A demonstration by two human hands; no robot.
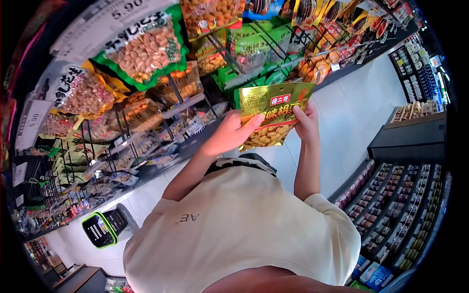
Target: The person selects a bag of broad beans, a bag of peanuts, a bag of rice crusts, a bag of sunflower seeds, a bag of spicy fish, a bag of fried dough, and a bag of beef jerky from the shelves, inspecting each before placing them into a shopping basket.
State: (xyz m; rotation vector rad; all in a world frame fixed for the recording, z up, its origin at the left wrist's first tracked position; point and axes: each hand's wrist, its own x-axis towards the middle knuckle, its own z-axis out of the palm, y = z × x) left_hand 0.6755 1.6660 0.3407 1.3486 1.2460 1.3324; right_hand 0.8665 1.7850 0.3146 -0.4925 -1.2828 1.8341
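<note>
A green and gold snack bag [273, 115] with a red label and a clear lower window showing its contents is held in front of the body, beside the shelf. My left hand [236, 131] grips its left edge, thumb across the front. On the opposite edge, my right hand [307, 120] pinches the bag, with the thumb on its face. Close behind the bag hang green snack packets [259, 46] on black hooks. Most fingers of both hands are hidden behind the bag.
Hanging snack bags [146, 49] fill the shelf rack at the left and top, with price tags [34, 124] along it. A green-rimmed basket [100, 229] stands on the tiled floor at lower left. Stocked shelves [395, 200] line the right side.
</note>
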